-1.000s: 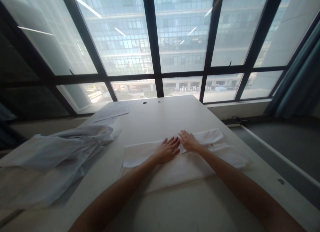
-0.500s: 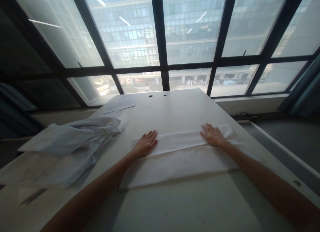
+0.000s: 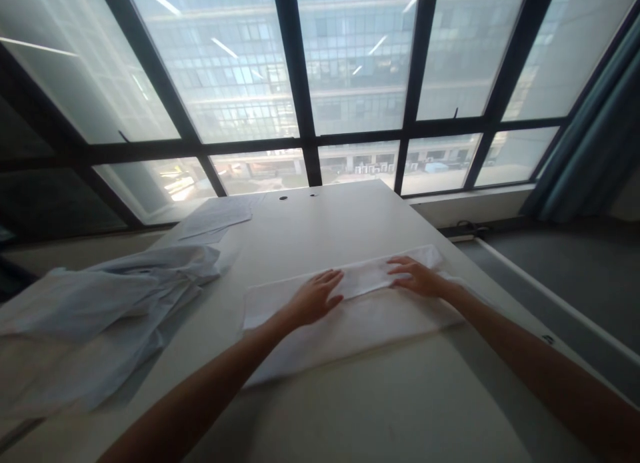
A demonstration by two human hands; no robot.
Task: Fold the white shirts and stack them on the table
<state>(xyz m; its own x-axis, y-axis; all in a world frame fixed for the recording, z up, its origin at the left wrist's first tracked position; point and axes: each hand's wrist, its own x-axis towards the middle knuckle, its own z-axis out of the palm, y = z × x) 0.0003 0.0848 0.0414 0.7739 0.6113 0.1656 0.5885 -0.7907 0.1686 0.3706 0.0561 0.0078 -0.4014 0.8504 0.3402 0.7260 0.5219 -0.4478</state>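
Head view: the folded white cloth (image 3: 350,316) lies across the middle of the tabletop (image 3: 350,223), its long side parallel to the near edge. My left hand (image 3: 315,298) rests flat on the folded strip, fingers spread and gripping nothing. My right hand (image 3: 417,276) lies flat on the same strip towards the right edge, likewise spread and holding nothing.

Risk, in my judgement: uneven pressure could drag the top layer and skew the fold. Both forearms reach forward from the near edge, wrists low. A loose heap of pale garments (image 3: 110,303) lies by the left edge; papers (image 3: 217,216) sit near the far-left corner.
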